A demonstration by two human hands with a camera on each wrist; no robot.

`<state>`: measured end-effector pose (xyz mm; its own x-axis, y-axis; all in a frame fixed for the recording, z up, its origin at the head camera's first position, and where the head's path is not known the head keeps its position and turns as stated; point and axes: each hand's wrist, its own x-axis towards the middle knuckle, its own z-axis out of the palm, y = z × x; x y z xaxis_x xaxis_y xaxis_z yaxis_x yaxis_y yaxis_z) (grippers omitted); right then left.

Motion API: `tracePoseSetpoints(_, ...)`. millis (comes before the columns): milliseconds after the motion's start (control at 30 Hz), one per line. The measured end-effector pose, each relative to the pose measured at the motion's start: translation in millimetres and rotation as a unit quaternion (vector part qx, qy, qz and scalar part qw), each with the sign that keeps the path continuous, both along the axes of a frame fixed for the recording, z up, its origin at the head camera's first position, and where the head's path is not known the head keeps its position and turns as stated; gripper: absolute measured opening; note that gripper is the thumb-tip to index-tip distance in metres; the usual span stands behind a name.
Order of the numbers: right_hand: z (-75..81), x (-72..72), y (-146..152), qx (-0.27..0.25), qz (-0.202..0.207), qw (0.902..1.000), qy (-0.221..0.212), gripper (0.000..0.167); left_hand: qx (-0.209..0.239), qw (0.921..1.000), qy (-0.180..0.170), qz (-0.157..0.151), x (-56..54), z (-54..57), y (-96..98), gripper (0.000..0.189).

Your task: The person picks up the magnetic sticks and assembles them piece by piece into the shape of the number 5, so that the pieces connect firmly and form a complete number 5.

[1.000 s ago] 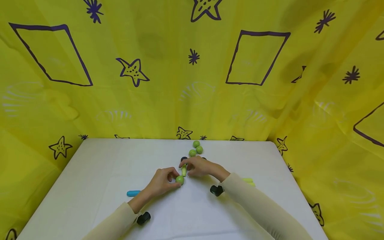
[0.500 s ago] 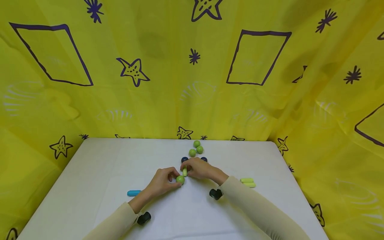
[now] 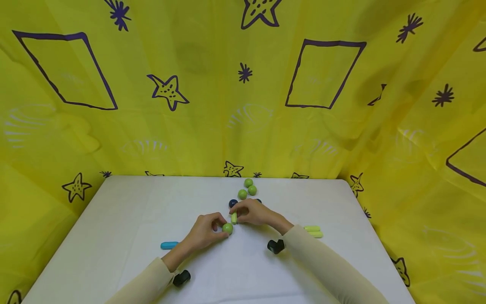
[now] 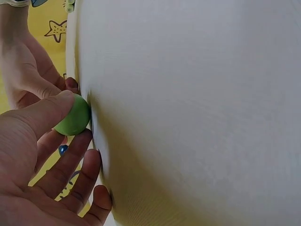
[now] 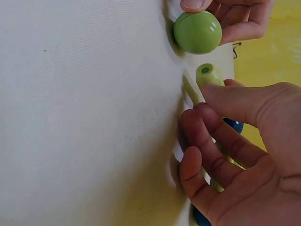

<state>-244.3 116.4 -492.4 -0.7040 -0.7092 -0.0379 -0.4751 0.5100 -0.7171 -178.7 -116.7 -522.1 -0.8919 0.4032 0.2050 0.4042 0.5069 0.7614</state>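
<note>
My left hand (image 3: 205,231) pinches a glossy green ball (image 3: 227,228) low over the white table, thumb on one side and fingers on the other. In the left wrist view the thumb covers part of that ball (image 4: 75,120). Just beyond it, my right hand (image 3: 253,212) pinches a short yellow-green stick (image 3: 233,218) between thumb and fingers. The right wrist view shows the stick's near end (image 5: 208,73), with a dark round recess, facing the ball (image 5: 198,33) across a small gap. The stick's far part is hidden by the fingers.
Behind the right hand lie two dark blue balls (image 3: 233,203), one partly hidden. Farther back rest three green balls (image 3: 252,190). Two yellow-green sticks (image 3: 313,234) lie to the right, a blue stick (image 3: 168,245) to the left. A yellow patterned curtain (image 3: 212,135) surrounds the table (image 3: 136,202).
My right hand and its stick have shifted very slightly, and the stick's far end and the nearer dark blue ball are covered differently by the fingers. My left hand stays still with the green ball.
</note>
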Motion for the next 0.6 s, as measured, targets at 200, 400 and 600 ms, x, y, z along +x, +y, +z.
tracePoseSetpoints(200,-4.3,0.4,3.5,-0.023,-0.025,0.9990,-0.028,0.029,0.001,1.0000,-0.007,0.003,3.4,1.1,0.6,0.022)
tracePoseSetpoints(400,-6.6,2.7,4.7,-0.045,-0.031,0.9978,-0.036,0.029,0.004,1.0000,-0.001,0.008,4.9,-0.2,2.5,0.022)
tracePoseSetpoints(600,-7.0,4.6,3.9,-0.051,-0.035,0.9974,-0.037,0.029,0.003,0.9998,0.004,0.019,7.7,-1.4,8.5,0.023)
